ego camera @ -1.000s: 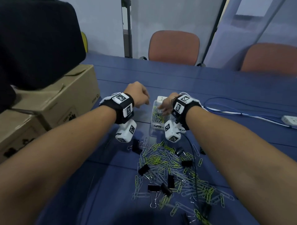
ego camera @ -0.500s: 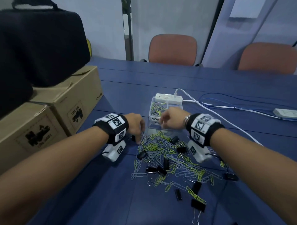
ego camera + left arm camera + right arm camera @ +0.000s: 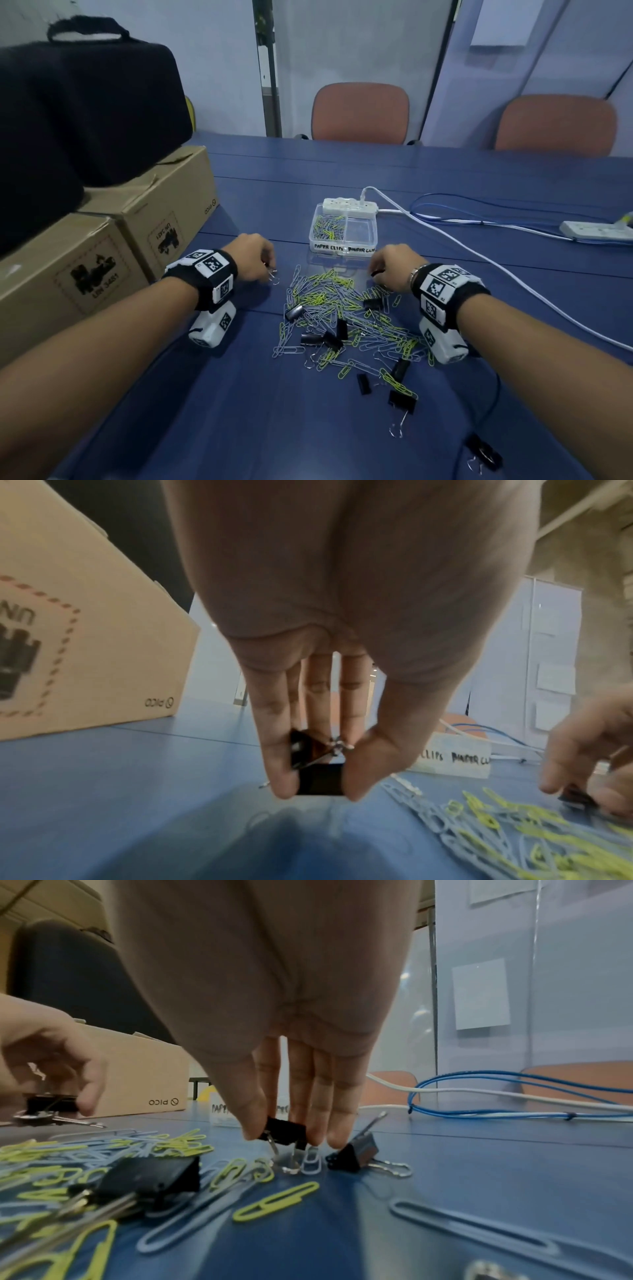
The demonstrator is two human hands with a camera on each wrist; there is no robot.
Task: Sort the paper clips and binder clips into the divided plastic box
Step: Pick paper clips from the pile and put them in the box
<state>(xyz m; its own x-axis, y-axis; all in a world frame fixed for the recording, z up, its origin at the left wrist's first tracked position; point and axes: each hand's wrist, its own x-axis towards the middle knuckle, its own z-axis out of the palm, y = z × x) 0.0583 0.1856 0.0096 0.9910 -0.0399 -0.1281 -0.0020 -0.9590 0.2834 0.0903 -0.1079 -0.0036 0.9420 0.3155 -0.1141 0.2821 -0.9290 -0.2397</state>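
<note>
A heap of grey and yellow-green paper clips [image 3: 337, 308] mixed with black binder clips [image 3: 311, 339] lies on the blue table. Beyond it stands the clear divided box [image 3: 343, 233]; its left compartment holds paper clips, its right one looks empty. My left hand [image 3: 255, 260] is at the heap's far left edge and pinches a black binder clip [image 3: 320, 777] between thumb and finger, just above the table. My right hand [image 3: 394, 267] is at the heap's far right edge and pinches another black binder clip [image 3: 284, 1131]. A further binder clip [image 3: 356, 1150] lies beside its fingertips.
Two cardboard boxes [image 3: 113, 246] with a black case [image 3: 78, 116] on top stand at the left. A white power strip [image 3: 349, 205] sits right behind the divided box, with white and blue cables [image 3: 479, 222] running right. Two chairs stand at the far edge.
Both hands have drawn back from the divided box to the near side, down to the heap, and each has pinched a black binder clip. The head view has tilted up.
</note>
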